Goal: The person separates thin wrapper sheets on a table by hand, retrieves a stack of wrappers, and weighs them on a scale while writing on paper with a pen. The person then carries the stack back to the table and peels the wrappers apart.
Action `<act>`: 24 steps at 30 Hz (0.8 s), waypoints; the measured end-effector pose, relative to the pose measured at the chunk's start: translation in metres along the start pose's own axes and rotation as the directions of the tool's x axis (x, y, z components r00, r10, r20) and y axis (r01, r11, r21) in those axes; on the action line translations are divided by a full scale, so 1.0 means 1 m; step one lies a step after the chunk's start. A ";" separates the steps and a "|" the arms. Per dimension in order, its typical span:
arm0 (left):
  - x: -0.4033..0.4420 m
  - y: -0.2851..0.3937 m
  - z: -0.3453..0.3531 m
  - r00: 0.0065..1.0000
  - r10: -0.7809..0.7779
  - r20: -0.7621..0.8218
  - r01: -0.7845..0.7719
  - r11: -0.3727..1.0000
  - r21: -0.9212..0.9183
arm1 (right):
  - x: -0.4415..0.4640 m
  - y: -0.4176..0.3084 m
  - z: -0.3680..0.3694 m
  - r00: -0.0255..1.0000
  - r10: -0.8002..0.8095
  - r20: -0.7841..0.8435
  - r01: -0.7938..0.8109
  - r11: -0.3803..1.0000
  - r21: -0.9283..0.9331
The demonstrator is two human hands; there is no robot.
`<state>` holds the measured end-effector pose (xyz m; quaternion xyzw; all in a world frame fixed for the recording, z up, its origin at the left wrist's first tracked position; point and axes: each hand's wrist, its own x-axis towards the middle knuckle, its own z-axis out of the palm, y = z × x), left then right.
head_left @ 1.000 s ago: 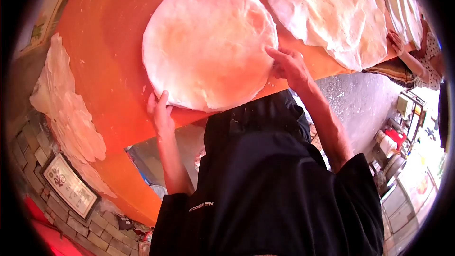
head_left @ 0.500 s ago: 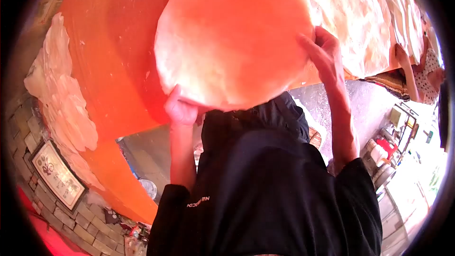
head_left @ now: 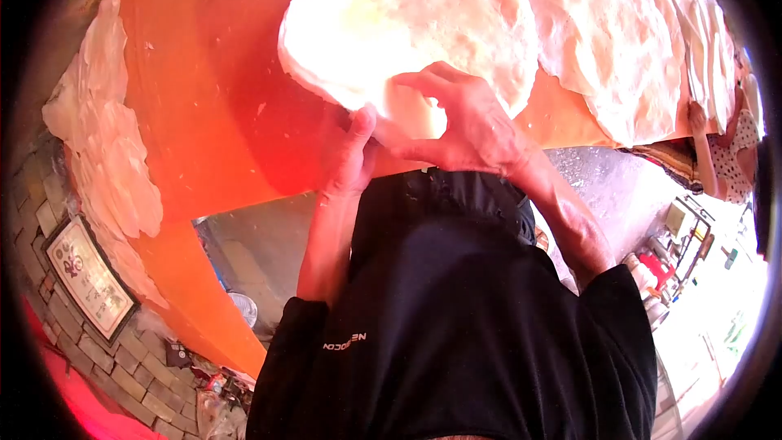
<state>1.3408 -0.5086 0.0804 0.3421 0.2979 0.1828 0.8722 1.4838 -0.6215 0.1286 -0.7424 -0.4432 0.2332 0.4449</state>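
Note:
A round, pale sheet of dough (head_left: pixel 472 24) lies on the orange tabletop (head_left: pixel 195 114) in front of me. My left hand (head_left: pixel 349 155) is at its near edge, thumb raised against the rim and the other fingers partly hidden. It appears to pinch the edge there. My right hand (head_left: pixel 476 122) reaches over the near part of the sheet, its thumb and forefinger curved apart with a gap between them. The right thumb points toward my left hand, and the two hands nearly meet.
More dough sheets (head_left: pixel 603 41) lie overlapping at the right. A pile of thin sheets (head_left: pixel 106 147) runs along the table's left edge. Another person's hand (head_left: pixel 697 118) rests by the far right sheets. A framed picture (head_left: pixel 90 277) is at the lower left.
The round sheet, held up between both hands before, now lies on the table. My right hand has moved left from its right rim to the near edge, close to my left hand.

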 end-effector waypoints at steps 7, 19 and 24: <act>0.006 -0.002 0.002 0.994 0.068 0.085 -0.072 0.996 0.043 | 0.001 0.025 -0.004 0.965 0.252 0.066 -0.260 0.947 0.189; 0.016 0.004 0.011 0.999 -0.012 0.042 0.015 0.996 -0.086 | 0.000 0.002 0.002 0.998 0.030 0.059 -0.032 0.999 0.040; 0.014 0.011 0.019 0.997 -0.064 -0.043 0.063 0.997 -0.034 | -0.001 -0.004 0.006 0.995 0.005 0.096 0.000 0.999 -0.050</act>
